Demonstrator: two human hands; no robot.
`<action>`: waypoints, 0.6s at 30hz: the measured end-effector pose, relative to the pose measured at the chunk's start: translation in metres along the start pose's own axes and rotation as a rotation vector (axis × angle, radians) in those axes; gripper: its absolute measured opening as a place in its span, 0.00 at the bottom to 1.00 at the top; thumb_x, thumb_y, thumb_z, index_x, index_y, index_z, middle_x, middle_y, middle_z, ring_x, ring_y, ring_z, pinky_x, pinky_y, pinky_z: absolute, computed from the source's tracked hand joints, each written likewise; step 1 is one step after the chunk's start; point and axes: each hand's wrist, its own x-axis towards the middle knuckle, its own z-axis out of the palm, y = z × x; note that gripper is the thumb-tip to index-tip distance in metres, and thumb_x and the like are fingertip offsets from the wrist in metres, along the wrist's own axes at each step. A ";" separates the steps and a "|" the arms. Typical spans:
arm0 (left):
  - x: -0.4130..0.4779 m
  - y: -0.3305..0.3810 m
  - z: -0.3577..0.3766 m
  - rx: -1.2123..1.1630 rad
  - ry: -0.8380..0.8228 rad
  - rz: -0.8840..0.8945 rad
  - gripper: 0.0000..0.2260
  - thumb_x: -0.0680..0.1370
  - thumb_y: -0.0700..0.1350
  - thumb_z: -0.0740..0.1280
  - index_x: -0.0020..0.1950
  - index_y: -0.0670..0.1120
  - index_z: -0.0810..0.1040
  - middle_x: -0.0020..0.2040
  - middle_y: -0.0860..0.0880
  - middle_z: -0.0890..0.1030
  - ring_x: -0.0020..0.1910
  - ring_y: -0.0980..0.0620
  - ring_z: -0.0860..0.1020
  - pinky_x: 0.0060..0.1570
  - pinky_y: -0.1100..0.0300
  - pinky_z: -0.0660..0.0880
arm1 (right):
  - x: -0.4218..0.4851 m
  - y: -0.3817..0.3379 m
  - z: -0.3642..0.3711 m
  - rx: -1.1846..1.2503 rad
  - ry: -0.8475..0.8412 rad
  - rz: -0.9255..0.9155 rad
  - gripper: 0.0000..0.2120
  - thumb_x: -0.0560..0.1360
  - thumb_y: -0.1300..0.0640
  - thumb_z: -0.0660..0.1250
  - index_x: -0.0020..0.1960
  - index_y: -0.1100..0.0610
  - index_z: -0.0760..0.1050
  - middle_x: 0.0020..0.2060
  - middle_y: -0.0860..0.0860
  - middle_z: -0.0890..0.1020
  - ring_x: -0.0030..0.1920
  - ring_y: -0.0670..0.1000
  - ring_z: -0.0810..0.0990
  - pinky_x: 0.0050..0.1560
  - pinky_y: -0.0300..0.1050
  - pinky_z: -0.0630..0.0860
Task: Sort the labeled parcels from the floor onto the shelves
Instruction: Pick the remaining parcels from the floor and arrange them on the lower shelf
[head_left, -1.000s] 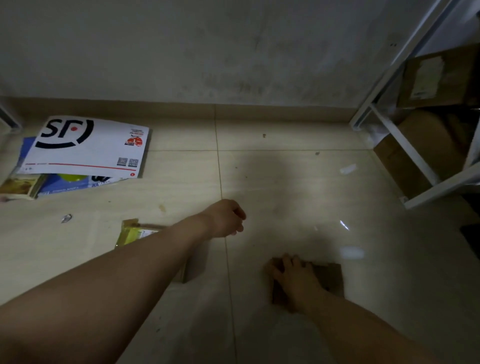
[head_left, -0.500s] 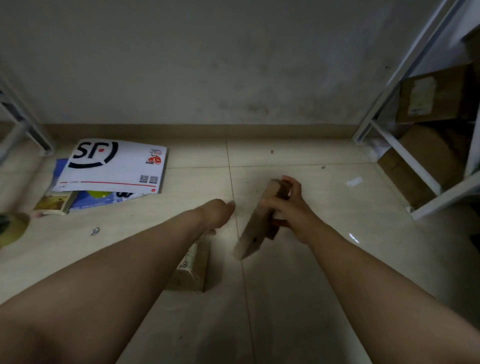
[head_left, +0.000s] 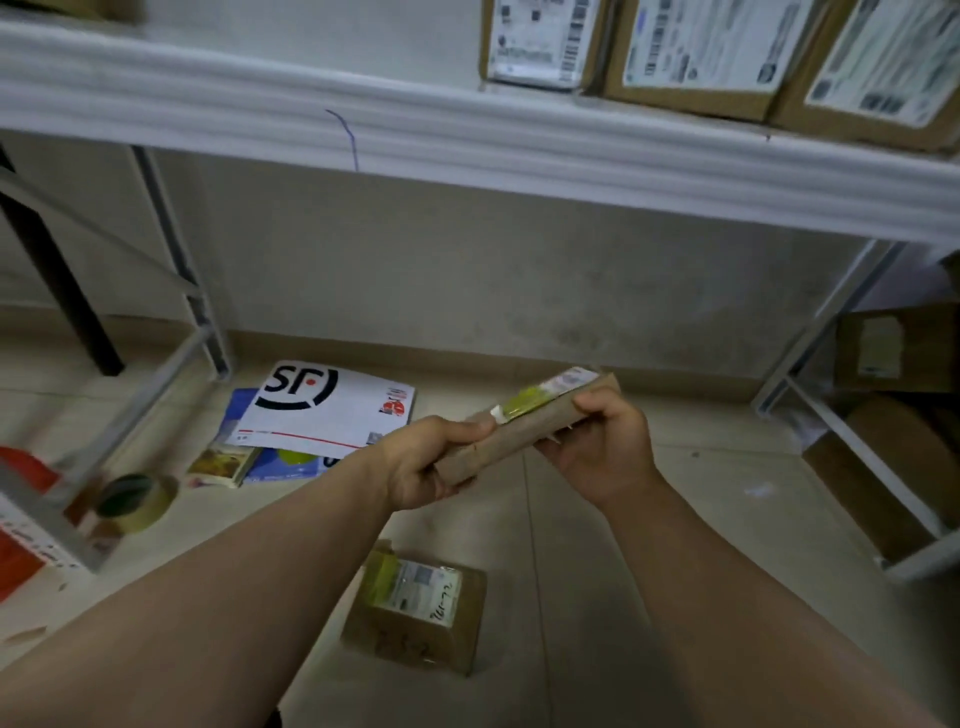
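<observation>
At the far left a roll of tape (head_left: 136, 501) stands on the floor (head_left: 597, 597). Right of it a white SF envelope (head_left: 332, 410) lies on a blue envelope (head_left: 236, 413) near the wall. In the middle both hands are clamped on one flat cardboard parcel (head_left: 524, 434), held in the air above the floor and below the white shelf (head_left: 467, 150). The left hand (head_left: 428, 467) grips its lower end and the right hand (head_left: 605, 449) its raised end, so it tilts up to the right, with the label and yellow-green tape on its top face. Under the arms a labeled box (head_left: 415, 616) rests on the floor. At the upper right labeled cartons (head_left: 696, 52) sit on the shelf, and at the lower right brown boxes (head_left: 898, 353) sit in a second rack (head_left: 857, 462)
</observation>
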 end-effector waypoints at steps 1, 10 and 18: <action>-0.001 0.000 -0.004 -0.016 0.049 0.055 0.19 0.71 0.43 0.74 0.60 0.40 0.77 0.45 0.45 0.83 0.37 0.52 0.80 0.32 0.61 0.77 | 0.000 0.003 0.008 0.011 -0.032 0.002 0.27 0.64 0.59 0.67 0.63 0.56 0.72 0.56 0.61 0.79 0.52 0.61 0.81 0.46 0.55 0.81; -0.006 -0.018 -0.043 -0.209 0.253 0.325 0.35 0.65 0.25 0.72 0.67 0.49 0.71 0.58 0.40 0.80 0.54 0.37 0.80 0.42 0.44 0.82 | 0.000 0.045 0.025 -0.147 0.080 0.160 0.19 0.75 0.51 0.72 0.64 0.54 0.79 0.55 0.55 0.86 0.50 0.54 0.87 0.45 0.50 0.84; -0.005 -0.015 -0.055 -0.213 0.306 0.395 0.28 0.64 0.26 0.73 0.61 0.45 0.78 0.53 0.42 0.85 0.52 0.40 0.82 0.46 0.46 0.81 | 0.005 0.073 0.027 -0.325 0.040 0.204 0.18 0.75 0.71 0.69 0.61 0.57 0.78 0.48 0.54 0.87 0.43 0.51 0.87 0.42 0.45 0.84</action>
